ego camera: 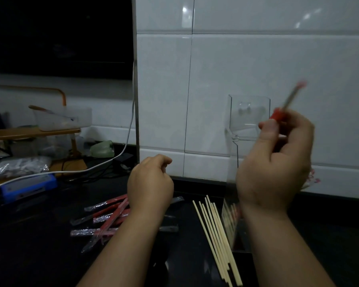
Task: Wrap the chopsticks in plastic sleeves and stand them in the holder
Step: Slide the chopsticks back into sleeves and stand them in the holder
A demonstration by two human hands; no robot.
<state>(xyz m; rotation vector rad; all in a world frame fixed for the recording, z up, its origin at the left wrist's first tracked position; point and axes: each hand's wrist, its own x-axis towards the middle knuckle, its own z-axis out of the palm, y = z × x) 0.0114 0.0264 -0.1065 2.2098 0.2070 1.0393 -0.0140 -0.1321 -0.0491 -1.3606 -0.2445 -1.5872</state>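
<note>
Two bare forearms (133, 245) rise from the bottom edge over a glossy black surface (50, 255).

At the far left, a blue box-shaped device (27, 188) lies on the surface. It has a pale label, too blurred to read. A crinkled clear plastic bag (17, 167) sits just behind it. A white cable (104, 164) runs past both and up the edge of the white tiled wall (257, 59).

Further right, a loose heap of red-and-clear plastic sleeves (106, 216) lies flat on the surface, and any print on them is too small to make out. The left hand (150, 181) hovers above the heap's right end, seen from the back. Its fingers are curled under, so I cannot tell whether it holds anything.

Right of that, a fan of bare pale wooden chopsticks (216, 235) lies on the surface between the two forearms. Their near ends reach the bottom edge.

A clear acrylic holder (249, 119) stands against the wall just beyond them. Pale sticks with reddish marks show dimly through its lower part.

The right hand (276, 162) is raised in front of the holder. Its fingers and thumb are closed on a chopstick in a red sleeve (288, 102), which is motion-blurred and tilts up to the right.
</note>
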